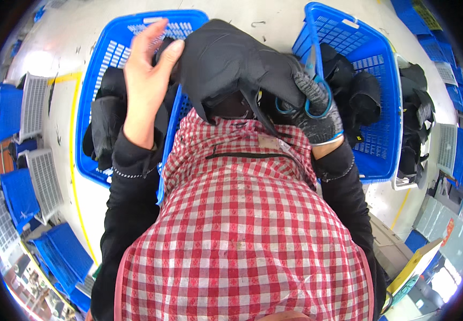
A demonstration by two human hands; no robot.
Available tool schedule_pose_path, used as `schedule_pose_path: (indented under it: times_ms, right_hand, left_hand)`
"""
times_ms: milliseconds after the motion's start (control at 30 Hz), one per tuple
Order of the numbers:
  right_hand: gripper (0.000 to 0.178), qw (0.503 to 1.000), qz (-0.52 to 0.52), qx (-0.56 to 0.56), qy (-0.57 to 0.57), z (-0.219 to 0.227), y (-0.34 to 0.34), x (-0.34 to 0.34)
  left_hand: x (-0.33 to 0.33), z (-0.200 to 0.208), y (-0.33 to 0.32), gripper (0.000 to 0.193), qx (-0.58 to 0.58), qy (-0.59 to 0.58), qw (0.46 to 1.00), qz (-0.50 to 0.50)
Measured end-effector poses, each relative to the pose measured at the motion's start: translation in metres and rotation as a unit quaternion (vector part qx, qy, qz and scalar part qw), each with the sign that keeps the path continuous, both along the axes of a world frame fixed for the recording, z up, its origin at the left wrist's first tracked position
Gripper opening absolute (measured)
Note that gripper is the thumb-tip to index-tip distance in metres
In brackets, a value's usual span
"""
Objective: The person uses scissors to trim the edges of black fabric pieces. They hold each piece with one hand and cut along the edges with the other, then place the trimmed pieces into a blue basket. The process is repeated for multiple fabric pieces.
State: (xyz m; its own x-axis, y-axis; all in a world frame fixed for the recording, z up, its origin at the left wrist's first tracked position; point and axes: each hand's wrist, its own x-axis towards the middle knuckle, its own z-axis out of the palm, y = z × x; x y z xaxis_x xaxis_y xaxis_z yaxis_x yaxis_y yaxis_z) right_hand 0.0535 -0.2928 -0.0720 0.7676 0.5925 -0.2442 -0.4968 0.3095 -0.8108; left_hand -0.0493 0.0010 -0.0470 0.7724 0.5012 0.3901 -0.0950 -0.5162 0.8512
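A bulky black padded fabric piece [220, 56] lies over my lap, between two blue baskets. My left hand [147, 80] is bare and raised beside its left end, with thumb and fingers apart. Whether the thumb touches the cloth I cannot tell. My right hand [317, 109], in a dark grey knit glove, has its fingers through the blue-ringed handles of a pair of scissors [328, 97]. The blades point away from me, up beside the right basket. That gloved hand also rests against the right end of the black piece.
The left blue basket [93, 85] and right blue basket [396, 123] both hold black padded pieces. More black pieces [414, 107] sit in a white container beyond the right one. Stacked blue and white baskets [34, 107] stand far left. A red checked apron [242, 214] covers my lap.
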Motion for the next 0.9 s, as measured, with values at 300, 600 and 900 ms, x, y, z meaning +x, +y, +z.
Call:
schedule_pose_path:
  times_ms: [300, 600, 900]
  right_hand:
    - [0.075, 0.740, 0.234, -0.158, -0.611, 0.132, -0.073, 0.085]
    - [0.064, 0.820, 0.222, -0.102, -0.518, 0.052, -0.082, 0.054]
    - [0.033, 0.937, -0.218, -0.144, -0.230, 0.050, -0.151, 0.061]
  left_hand:
    - [0.068, 0.118, -0.074, 0.101, 0.433, 0.014, 0.844, -0.315]
    - [0.069, 0.065, -0.145, 0.087, 0.286, 0.156, 0.829, -0.454]
    - [0.082, 0.078, -0.115, 0.028, 0.415, -0.049, 0.863, -0.283]
